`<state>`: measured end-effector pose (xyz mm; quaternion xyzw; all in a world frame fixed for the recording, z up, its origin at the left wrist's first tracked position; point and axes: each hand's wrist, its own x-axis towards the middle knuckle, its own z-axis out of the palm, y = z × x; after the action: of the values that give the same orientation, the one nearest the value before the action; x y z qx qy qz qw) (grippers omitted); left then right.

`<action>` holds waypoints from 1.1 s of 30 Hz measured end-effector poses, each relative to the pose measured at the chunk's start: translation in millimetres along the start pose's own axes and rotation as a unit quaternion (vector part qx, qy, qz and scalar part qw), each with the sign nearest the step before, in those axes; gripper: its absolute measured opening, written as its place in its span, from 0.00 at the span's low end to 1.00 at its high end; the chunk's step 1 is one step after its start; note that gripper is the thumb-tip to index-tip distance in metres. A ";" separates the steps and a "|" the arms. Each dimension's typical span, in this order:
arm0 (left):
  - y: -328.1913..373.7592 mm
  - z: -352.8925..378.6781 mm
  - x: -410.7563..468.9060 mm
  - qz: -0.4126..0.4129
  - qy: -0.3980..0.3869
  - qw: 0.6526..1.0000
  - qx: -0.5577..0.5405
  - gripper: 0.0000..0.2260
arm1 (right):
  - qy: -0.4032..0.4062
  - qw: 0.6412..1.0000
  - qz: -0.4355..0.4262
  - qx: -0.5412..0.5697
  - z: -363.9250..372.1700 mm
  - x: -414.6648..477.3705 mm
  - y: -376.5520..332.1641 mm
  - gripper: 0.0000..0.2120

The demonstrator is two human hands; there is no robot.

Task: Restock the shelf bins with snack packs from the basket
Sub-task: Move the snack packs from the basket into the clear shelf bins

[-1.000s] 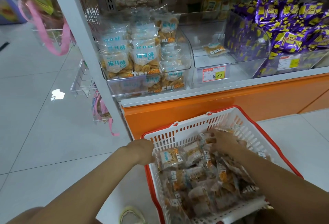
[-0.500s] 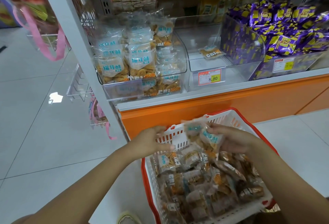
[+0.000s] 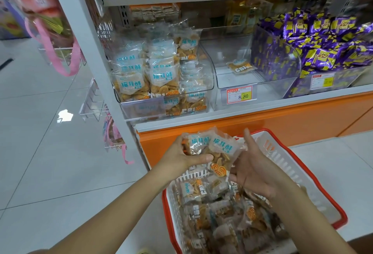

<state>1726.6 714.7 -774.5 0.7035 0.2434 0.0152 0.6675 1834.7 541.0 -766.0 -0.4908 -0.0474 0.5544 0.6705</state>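
Note:
Two clear snack packs with blue lettering are lifted above the red-rimmed white basket, just in front of the orange shelf base. My left hand grips them from the left, thumb across their underside. My right hand touches their right side with straight fingers, palm turned towards me. Several more of the same packs lie in the basket. On the shelf, the left clear bin is full of these packs. The middle clear bin holds a single pack.
A bin of purple and yellow packs stands right of the middle bin. A price tag hangs on the middle bin's front. A white shelf post rises at the left, with wire racks and pink-handled bags beyond it. White tiled floor surrounds the basket.
Both hands came up out of the basket with the two packs and rose towards the shelf. My left hand left the basket rim and took hold of the packs.

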 end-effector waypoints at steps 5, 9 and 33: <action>1.1 4.7 1.3 -0.008 0.001 1.000 0.002 0.31 | 0.019 0.994 -0.087 -0.066 1.4 -7.2 5.1 0.34; 1.2 4.9 5.5 -0.034 -0.011 0.997 -0.064 0.16 | 0.070 0.988 -0.122 -0.067 0.9 -15.4 -5.0 0.23; 93.1 22.8 15.0 0.117 -0.074 0.988 -0.064 0.28 | 0.106 0.937 -0.328 0.064 50.3 -23.3 -32.8 0.12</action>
<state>1777.7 699.8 -693.4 0.6823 0.1083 0.0567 0.7208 1818.1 556.1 -705.6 -0.4598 -0.0987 0.2503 0.8463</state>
